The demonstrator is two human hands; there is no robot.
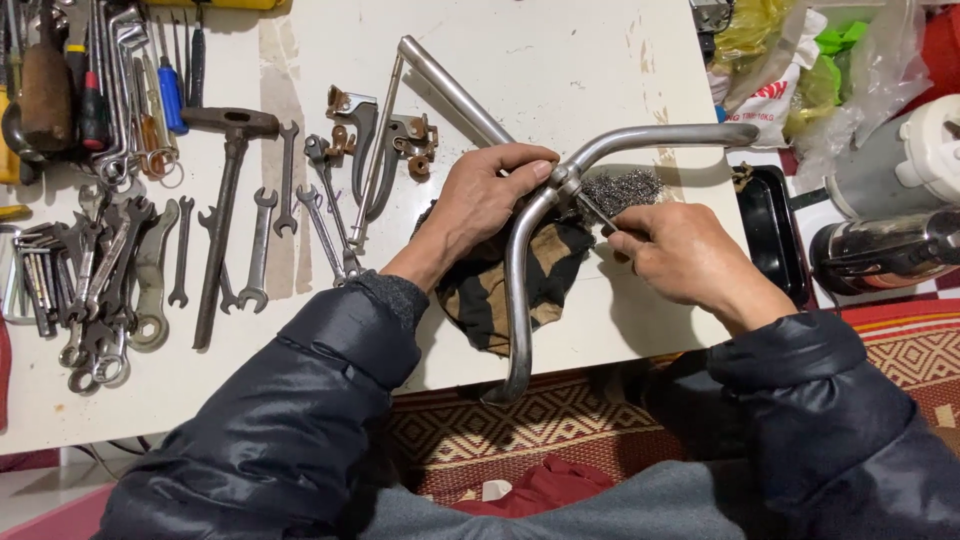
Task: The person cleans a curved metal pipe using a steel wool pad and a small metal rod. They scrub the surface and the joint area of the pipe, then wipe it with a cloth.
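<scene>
Seen from the head camera, the person's left hand (487, 195) was curled down over the junction of a bent chrome handlebar (520, 270), its fingers wrapped on the tube where the stem met the curved bar. One end of the handlebar reached right toward a black tray (770, 235), another ran up and left across the white table (560, 60), and the third curved down past the table's near edge. Under the junction lay a dark cloth with tan stripes (490, 290), bunched beneath the tube. The right hand (685, 255) was closed, fingers pinched on a thin metal tool whose tip touched the bar just beside a wad of steel wool (622, 190) (what kind of tool could not be told). The steel wool rested against the bar's right branch.

To the left, well apart from the hands, lay a row of spanners (260, 240), a hammer (225, 200) and rusty brake levers (385, 140). Screwdrivers (170, 90) sat at the far left corner. A shiny metal cylinder (880, 250) rested on the floor at the right, near plastic bags (790, 70).
</scene>
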